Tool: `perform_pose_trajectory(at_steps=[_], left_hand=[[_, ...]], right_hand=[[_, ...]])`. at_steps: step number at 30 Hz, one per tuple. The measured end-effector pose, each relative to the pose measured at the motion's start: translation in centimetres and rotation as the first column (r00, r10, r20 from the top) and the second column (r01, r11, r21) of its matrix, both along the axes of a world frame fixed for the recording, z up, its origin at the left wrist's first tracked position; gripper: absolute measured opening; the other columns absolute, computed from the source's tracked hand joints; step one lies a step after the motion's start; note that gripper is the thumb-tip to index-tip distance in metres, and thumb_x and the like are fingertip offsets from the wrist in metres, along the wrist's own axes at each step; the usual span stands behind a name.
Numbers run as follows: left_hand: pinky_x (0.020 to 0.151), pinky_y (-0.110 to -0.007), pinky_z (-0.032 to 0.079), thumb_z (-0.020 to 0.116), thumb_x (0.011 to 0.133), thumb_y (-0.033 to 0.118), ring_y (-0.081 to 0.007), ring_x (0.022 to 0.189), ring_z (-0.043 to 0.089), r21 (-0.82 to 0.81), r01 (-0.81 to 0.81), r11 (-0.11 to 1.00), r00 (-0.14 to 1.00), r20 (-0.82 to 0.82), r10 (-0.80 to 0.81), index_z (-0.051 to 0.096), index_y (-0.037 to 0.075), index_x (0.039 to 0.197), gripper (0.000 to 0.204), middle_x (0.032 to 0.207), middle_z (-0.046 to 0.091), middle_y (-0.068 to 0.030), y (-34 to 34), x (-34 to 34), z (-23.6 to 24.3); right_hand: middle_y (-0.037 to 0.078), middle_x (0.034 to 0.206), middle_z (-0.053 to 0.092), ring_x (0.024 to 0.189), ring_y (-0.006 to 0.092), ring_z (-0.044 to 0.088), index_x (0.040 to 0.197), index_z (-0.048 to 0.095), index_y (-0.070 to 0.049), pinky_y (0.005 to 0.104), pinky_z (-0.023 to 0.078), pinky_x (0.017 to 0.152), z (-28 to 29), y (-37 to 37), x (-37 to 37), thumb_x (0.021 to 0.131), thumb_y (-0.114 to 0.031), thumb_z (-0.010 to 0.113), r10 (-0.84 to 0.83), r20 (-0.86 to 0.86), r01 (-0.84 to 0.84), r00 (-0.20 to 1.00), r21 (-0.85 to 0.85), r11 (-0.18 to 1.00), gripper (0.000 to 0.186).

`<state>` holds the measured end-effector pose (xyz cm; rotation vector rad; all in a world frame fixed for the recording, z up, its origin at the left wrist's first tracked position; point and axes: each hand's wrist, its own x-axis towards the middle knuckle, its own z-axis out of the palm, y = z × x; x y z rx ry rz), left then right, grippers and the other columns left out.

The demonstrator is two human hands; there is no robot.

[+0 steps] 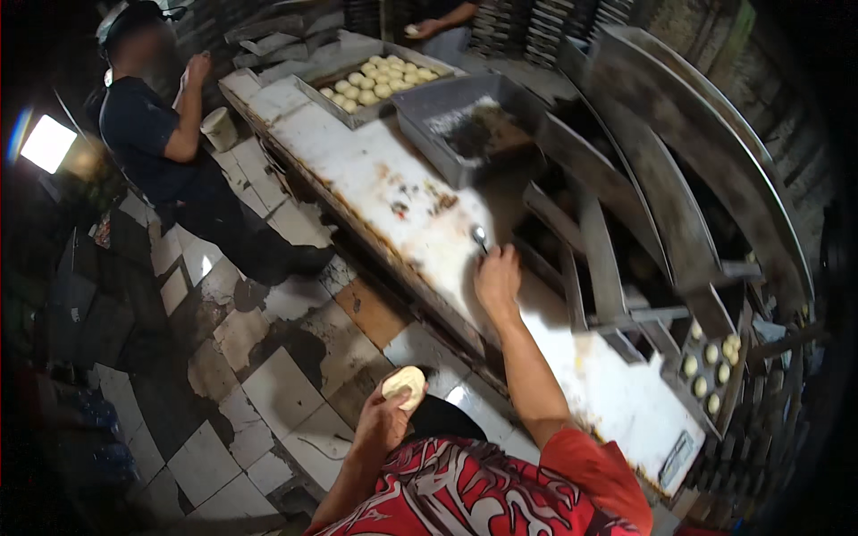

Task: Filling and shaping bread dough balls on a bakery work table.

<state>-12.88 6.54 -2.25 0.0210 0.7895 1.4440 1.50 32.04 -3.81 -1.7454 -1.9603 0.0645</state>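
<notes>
In my left hand [382, 418], low in the middle of the view, is a flattened round piece of pale dough [404, 382]. My right hand [497, 275] is closed on a metal spoon [479, 236] over the stained white worktop [313, 170]. Beyond it sits a grey plastic tub [472, 143] with white and dark material inside. A tray of several dough balls [375, 82] lies at the back of the worktop.
A co-worker [156, 179] stands left of the worktop near a bucket [219, 129]; another person [438, 27] is at the back. Stacked metal trays [679, 179] crowd the right, with a small tray of dough pieces [710, 375]. Broken tiles [277, 393] cover the floor.
</notes>
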Motion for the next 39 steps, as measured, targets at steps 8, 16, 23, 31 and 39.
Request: perform_pose_trajectory(at_steps=[8, 16, 23, 31, 39], left_hand=[[0.085, -0.027, 0.046, 0.053, 0.082, -0.007, -0.0151, 0.1, 0.056, -0.052, 0.12, 0.991, 0.797, -0.59, -0.128, 0.049, -0.002, 0.119, 0.037, 0.108, 0.06, -0.009, 14.2, -3.9, 0.9], [0.089, -0.024, 0.041, 0.054, 0.086, -0.002, -0.0105, 0.103, 0.051, 0.376, 0.585, 0.719, 0.808, -0.198, -0.554, 0.034, 0.001, 0.135, 0.053, 0.117, 0.053, -0.0071, 27.1, -8.4, 10.5], [0.099, -0.036, 0.037, 0.055, 0.079, -0.002, -0.0248, 0.118, 0.047, 0.316, 0.424, 0.849, 0.895, -0.003, -0.446, 0.035, -0.004, 0.133, 0.059, 0.128, 0.047, -0.0166, 34.7, -18.7, 7.6], [0.107, -0.036, 0.022, 0.057, 0.068, 0.006, -0.0241, 0.129, 0.033, 0.252, 0.615, 0.747, 0.787, -0.137, -0.601, 0.02, -0.004, 0.14, 0.081, 0.14, 0.034, -0.0135, 43.8, -28.1, 5.9], [0.105, -0.03, 0.031, 0.036, 0.092, -0.004, -0.0187, 0.125, 0.039, 0.281, 0.721, 0.634, 0.683, -0.135, -0.717, 0.021, 0.001, 0.141, 0.051, 0.137, 0.037, -0.0125, 49.5, -24.3, 8.3]], right_hand=[[0.021, 0.085, 0.054, 0.069, 0.0407, 0.055, 0.089, 0.052, -0.003, 0.0464, 0.045, 0.06, 4.7, -2.3, -5.2, 0.088, -0.009, 0.052, 0.196, -0.466, -0.213, 0.863, 0.017, 0.977, 0.006], [0.03, 0.086, 0.057, 0.082, 0.0452, 0.056, 0.096, 0.054, -0.001, 0.0485, 0.044, 0.066, 8.6, 24.5, -8.7, 0.086, -0.006, 0.047, 0.259, -0.383, -0.146, 0.887, 0.299, 0.943, 0.013], [0.023, 0.095, 0.062, 0.088, 0.0396, 0.06, 0.103, 0.058, -0.004, 0.0487, 0.048, 0.076, 5.3, 41.2, -10.8, 0.085, -0.008, 0.04, 0.228, 0.285, -0.117, 0.931, -0.357, 0.927, 0.026], [0.018, 0.101, 0.063, 0.095, 0.0344, 0.06, 0.105, 0.063, -0.007, 0.0407, 0.046, 0.084, 5.0, 35.8, -8.2, 0.09, -0.017, 0.04, 0.418, 0.094, -0.21, 0.903, -0.754, 0.623, 0.029], [0.016, 0.093, 0.062, 0.085, 0.0352, 0.059, 0.097, 0.06, -0.002, 0.0394, 0.047, 0.075, 9.2, 27.3, -8.3, 0.084, -0.013, 0.055, 0.223, -0.076, -0.227, 0.972, -0.562, 0.795, 0.018]])
